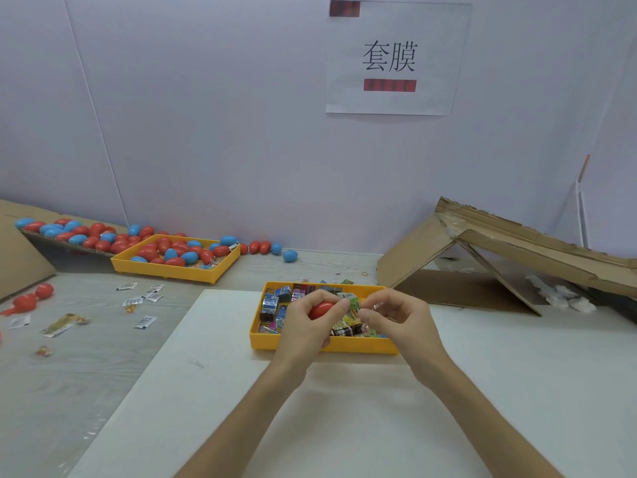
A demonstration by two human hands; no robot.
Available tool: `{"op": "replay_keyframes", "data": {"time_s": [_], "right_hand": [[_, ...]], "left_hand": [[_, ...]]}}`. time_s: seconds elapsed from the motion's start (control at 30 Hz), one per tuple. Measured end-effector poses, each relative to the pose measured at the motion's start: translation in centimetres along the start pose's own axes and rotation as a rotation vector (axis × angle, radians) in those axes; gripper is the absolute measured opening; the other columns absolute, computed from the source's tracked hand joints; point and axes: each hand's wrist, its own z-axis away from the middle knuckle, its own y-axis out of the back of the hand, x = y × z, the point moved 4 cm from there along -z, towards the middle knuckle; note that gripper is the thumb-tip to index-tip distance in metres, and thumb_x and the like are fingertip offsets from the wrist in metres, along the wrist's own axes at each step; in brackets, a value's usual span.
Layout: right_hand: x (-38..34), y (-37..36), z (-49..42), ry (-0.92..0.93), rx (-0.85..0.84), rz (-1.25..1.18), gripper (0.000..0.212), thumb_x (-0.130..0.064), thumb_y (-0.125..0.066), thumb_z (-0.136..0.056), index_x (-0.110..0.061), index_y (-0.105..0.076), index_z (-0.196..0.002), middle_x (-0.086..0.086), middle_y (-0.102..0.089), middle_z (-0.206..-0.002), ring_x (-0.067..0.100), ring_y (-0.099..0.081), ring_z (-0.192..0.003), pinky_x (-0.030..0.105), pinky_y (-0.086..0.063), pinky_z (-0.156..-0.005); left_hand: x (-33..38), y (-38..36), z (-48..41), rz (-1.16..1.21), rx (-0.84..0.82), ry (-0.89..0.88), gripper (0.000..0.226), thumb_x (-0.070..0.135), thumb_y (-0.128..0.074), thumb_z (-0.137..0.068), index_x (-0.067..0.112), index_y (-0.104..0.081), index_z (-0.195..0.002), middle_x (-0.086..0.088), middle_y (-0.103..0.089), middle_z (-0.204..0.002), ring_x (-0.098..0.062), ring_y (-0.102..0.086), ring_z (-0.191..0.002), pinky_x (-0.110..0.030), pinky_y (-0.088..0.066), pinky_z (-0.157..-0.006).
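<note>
- a pale wall stands at the back, with a paper sign [396,56] stuck on it.
- the wood-grain surface [86,357] carries a white board [344,408] in front of the person.
- a yellow tray [324,346] of small printed packets [272,305] sits at the board's far edge.
- the left hand [306,326] is held over this tray, fingers curled round a red egg [320,309].
- the egg's long axis seems to run roughly left to right; fingers hide its ends, so i cannot tell which way it points.
- the right hand [396,322] pinches a green packet [353,301] between thumb and forefinger, just beside the egg.
- far left, a second yellow tray [165,269] holds red and blue eggs [172,251].
- a torn cardboard box [482,257] lies on its side at the right.
</note>
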Motion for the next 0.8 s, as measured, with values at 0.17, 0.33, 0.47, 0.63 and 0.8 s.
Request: {"op": "replay_keyframes", "data": {"time_s": [0.17,0.33,0.47,0.63,0.8], "right_hand": [[-0.19,-0.16,0.19,0.019,-0.018,-0.038,0.014,-0.018,-0.079,-0.076,-0.022,-0.076,-0.089,-0.002,-0.071,-0.080,0.015,-0.064,-0.073,0.023,-0.053,-0.066],[-0.12,-0.17,0.05,0.050,0.012,0.013,0.031,-0.002,-0.085,-0.076,-0.027,-0.075,-0.092,0.002,-0.071,-0.086,0.020,-0.065,-0.073,0.040,-0.058,-0.071],[-0.37,0.07,0.11,0.096,0.064,0.028,0.031,0.002,-0.082,-0.078,-0.028,-0.074,-0.084,0.001,-0.071,-0.079,0.021,-0.064,-0.071,0.039,-0.056,-0.065],[-0.75,-0.21,0.32,0.157,0.086,0.103,0.026,0.005,-0.080,-0.078,-0.019,-0.073,-0.083,-0.003,-0.070,-0.077,0.021,-0.065,-0.072,0.040,-0.052,-0.065],[-0.39,-0.38,0.19,-0.035,-0.012,-0.141,0.028,-0.007,-0.083,-0.074,-0.022,-0.075,-0.096,0.003,-0.071,-0.085,0.016,-0.065,-0.077,0.035,-0.056,-0.070]], "left_hand": [[0.02,0.07,-0.05,0.015,0.003,0.004,0.011,0.036,-0.074,-0.087,0.027,-0.074,-0.080,0.015,-0.056,-0.065,-0.002,-0.052,-0.055,-0.019,-0.045,-0.050],[-0.01,0.11,-0.07,0.022,0.015,0.011,0.012,0.035,-0.074,-0.088,0.028,-0.073,-0.078,0.013,-0.056,-0.063,-0.002,-0.052,-0.053,-0.019,-0.044,-0.049],[0.04,-0.13,0.08,0.021,-0.015,0.000,0.014,0.035,-0.074,-0.088,0.032,-0.073,-0.074,0.015,-0.057,-0.064,-0.002,-0.051,-0.054,-0.019,-0.045,-0.050],[-0.02,-0.13,0.10,0.016,-0.006,0.008,0.013,0.033,-0.074,-0.089,0.030,-0.073,-0.076,0.016,-0.058,-0.065,-0.002,-0.053,-0.055,-0.019,-0.045,-0.050],[0.11,-0.13,0.15,-0.021,-0.009,-0.051,0.009,0.033,-0.075,-0.087,0.035,-0.073,-0.079,0.019,-0.061,-0.069,0.001,-0.057,-0.061,-0.016,-0.045,-0.052]]}}
